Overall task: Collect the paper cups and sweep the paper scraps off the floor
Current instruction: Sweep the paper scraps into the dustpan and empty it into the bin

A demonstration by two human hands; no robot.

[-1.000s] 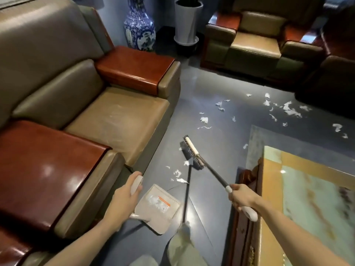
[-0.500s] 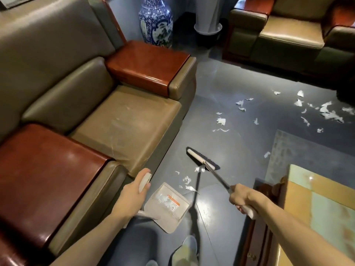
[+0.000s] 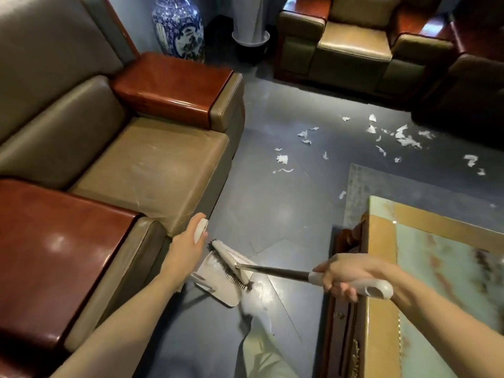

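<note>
My left hand (image 3: 185, 251) grips the white handle of a pale dustpan (image 3: 218, 285) that rests on the grey floor beside the sofa. My right hand (image 3: 345, 274) holds the grey grip of a short broom; its dark shaft runs left to the brush head (image 3: 230, 264), which lies over the dustpan's mouth. Several white paper scraps (image 3: 282, 159) lie scattered on the floor farther away, with a denser patch of scraps (image 3: 403, 136) toward the far armchairs. No paper cups show.
A brown leather sofa with red wooden armrests (image 3: 174, 85) fills the left. A marble-topped coffee table (image 3: 425, 268) on a rug stands at right. A blue-white vase (image 3: 178, 25), a white planter (image 3: 251, 36) and more armchairs (image 3: 354, 45) stand at the back.
The broom head has been drawn back across the floor toward me and now sits over the dustpan. The small scraps that lay in front of the pan are no longer visible there.
</note>
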